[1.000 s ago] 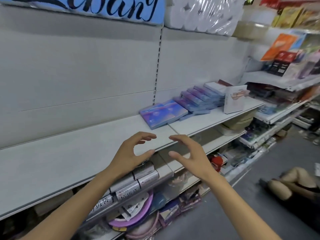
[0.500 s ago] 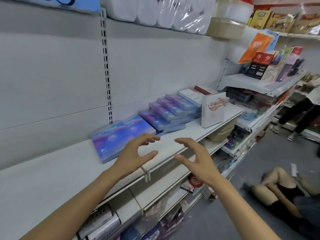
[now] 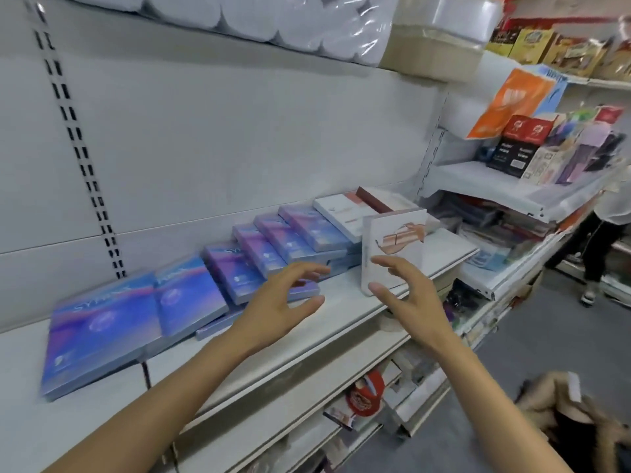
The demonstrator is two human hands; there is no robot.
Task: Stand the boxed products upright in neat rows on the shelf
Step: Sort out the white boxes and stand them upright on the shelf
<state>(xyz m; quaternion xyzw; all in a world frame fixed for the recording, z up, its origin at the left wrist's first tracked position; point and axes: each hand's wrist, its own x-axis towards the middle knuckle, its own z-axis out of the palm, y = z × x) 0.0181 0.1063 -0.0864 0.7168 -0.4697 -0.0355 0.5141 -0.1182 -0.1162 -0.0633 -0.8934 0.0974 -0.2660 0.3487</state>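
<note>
- Hands: left hand [image 3: 280,298] and right hand [image 3: 406,295] both empty, fingers spread and loosely curved, held above the front of the shelf [image 3: 341,322], apart from each other and touching no box.
- Boxes, purple: a leaning run of purple boxes [image 3: 273,247] lying flat and overlapping like fallen dominoes along the back of the shelf; two larger ones [image 3: 102,322] flat at the left end, the nearest close to the front edge.
- Boxes, white: one white box [image 3: 392,247] upright just beyond the right hand; another white box [image 3: 341,213] flat behind it, with a brown-edged one [image 3: 379,199] further back.
- Risk, upright box: it stands alone with nothing bracing it; a knock from the right hand in passing would likely tip it, possibly off the front edge.
- Risk, overlapping run: each box rests on its neighbour; lifting one from the middle would likely let the rest slide or shift.
- Risk, left end: the nearest large box sits close to the front edge; a push along the row could send it over.
- Risk, floor: a person [image 3: 580,421] sits low on the floor at the right, below the shelf; a dropped box could land near them.
- Risk, rows: boxes differ in size, so mixed rows may lean and fall.
</note>
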